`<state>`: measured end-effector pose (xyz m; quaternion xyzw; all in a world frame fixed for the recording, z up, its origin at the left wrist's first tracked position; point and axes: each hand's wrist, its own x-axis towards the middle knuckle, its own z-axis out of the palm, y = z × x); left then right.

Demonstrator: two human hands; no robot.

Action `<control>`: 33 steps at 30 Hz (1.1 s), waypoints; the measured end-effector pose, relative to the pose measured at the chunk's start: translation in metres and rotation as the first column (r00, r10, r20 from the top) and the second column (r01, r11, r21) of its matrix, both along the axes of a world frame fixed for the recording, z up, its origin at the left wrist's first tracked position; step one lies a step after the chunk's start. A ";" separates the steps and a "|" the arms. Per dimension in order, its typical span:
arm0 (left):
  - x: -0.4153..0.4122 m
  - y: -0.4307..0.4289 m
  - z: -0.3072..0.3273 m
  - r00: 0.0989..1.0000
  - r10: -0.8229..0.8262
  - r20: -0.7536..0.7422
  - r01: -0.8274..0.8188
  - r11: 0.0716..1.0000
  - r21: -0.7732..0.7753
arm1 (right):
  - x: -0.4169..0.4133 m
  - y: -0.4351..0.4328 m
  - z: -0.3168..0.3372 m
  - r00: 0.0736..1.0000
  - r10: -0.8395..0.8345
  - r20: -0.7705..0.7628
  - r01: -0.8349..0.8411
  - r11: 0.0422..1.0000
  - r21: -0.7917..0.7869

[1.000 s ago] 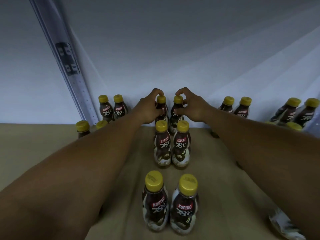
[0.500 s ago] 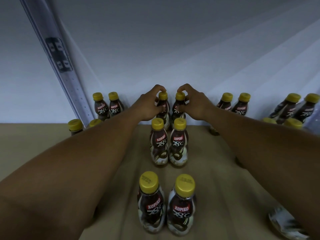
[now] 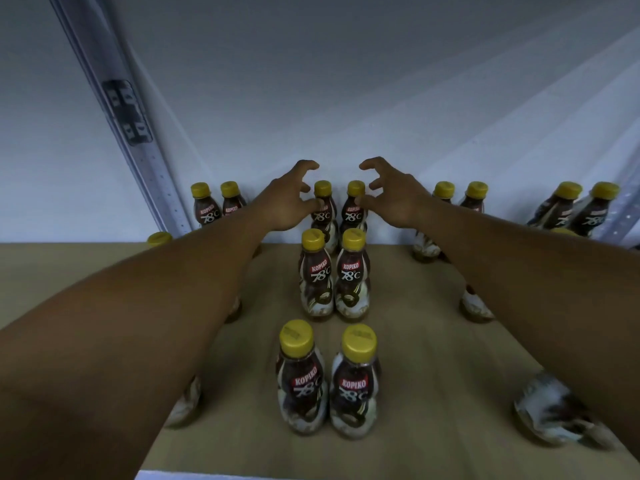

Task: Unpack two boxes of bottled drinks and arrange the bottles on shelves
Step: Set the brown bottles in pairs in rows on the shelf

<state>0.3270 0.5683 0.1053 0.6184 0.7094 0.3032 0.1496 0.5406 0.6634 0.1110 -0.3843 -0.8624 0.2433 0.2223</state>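
Far back on the shelf (image 3: pixel 415 341), both arms reach out straight, side by side. The left hand (image 3: pixel 287 202) and the right hand (image 3: pixel 391 195) hang in the air with fingers bent like claws and spread wide, holding nothing. Between the two hands stand the two back bottles (image 3: pixel 322 190), upright and close together, with yellow caps. Each thumb tip is right by a bottle neck; I cannot tell if they touch. The top fingers are up above the caps.

Nearer than the hands, under the gap between the arms, stands the middle pair (image 3: pixel 316 271), and nearer still the front pair (image 3: pixel 301 375). All are brown with white bottoms and stand upright. Out past the left hand, more bottles (image 3: pixel 202 206) stand by the wall. Out past the right hand stand other bottles (image 3: pixel 476 194). Under the right arm, a blurred bottle (image 3: pixel 550 410) shows.

The shelf is flat and tan. Behind the hands is a pale grey wall (image 3: pixel 346 98). Up and left of the left hand, a metal post (image 3: pixel 114 98) with small holes slants.
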 end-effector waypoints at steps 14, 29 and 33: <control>0.083 -0.112 0.090 0.993 -0.038 -0.112 0.053 0.990 0.131 | 0.124 -0.109 0.078 0.998 -0.042 -0.042 0.047 0.989 0.137; 0.264 -0.155 0.045 0.981 -0.187 0.043 0.180 0.973 0.143 | 0.294 -0.169 0.061 0.974 -0.223 -0.037 0.225 0.967 0.116; 0.296 -0.151 0.022 0.975 -0.209 0.081 0.205 0.977 0.059 | 0.315 -0.166 0.032 0.984 -0.176 -0.023 0.176 0.984 0.002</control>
